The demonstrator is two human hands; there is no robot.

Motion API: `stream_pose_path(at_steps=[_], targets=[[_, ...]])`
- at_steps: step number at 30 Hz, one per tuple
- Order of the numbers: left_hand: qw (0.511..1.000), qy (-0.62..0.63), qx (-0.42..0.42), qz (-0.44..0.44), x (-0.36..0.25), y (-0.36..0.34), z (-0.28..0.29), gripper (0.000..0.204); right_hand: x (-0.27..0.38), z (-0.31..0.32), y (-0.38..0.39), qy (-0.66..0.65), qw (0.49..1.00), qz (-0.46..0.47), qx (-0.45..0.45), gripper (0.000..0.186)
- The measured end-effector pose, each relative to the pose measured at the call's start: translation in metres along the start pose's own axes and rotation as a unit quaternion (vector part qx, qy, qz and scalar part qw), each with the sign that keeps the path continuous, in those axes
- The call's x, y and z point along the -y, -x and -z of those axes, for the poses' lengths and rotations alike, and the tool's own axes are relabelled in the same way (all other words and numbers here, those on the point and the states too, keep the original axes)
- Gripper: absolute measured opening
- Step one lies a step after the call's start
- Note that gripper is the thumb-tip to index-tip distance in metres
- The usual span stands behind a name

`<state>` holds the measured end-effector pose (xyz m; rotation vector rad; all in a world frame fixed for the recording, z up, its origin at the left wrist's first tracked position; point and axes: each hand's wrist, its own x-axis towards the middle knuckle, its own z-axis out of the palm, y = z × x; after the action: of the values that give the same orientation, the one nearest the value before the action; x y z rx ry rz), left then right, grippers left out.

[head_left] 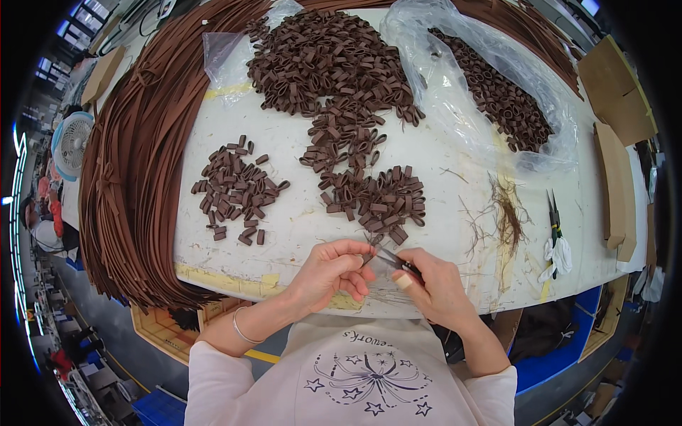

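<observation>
Near the table's front edge, my left hand (pixel 328 273) pinches a small brown strap loop (pixel 367 260) between thumb and forefinger, its other fingers curled. A pair of dark thread snips (pixel 399 263) is gripped in my right hand (pixel 442 287), the blades pointing at the loop and reaching my left fingertips. A bandage wraps my right thumb. Just beyond my hands lies a cluster of brown loops (pixel 383 199), running back into a large heap (pixel 327 60). A smaller pile of loops (pixel 238 188) sits to the left.
Long brown straps (pixel 145 163) drape over the table's left side. At the back right, a clear plastic bag (pixel 440 85) holds more loops. Cut threads (pixel 508 213) and black-handled scissors (pixel 555 224) with white wrapping lie at right, beside cardboard (pixel 616 192). A fan (pixel 73 144) stands far left.
</observation>
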<state>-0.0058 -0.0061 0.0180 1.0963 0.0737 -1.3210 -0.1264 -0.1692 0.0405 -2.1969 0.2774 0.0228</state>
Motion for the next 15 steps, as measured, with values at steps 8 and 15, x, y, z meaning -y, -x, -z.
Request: stream_pose_path(at_steps=[8,15], targets=[[0.998,-0.044,-0.002,-0.053,0.006,0.006,-0.005,0.03,-0.007,-0.016,0.007,-0.042,0.998,0.026,-0.039,0.025],[0.995,-0.069,-0.004,-0.077,0.01,0.005,-0.005,0.029,-0.009,-0.023,0.004,-0.008,0.996,0.055,-0.069,0.024]])
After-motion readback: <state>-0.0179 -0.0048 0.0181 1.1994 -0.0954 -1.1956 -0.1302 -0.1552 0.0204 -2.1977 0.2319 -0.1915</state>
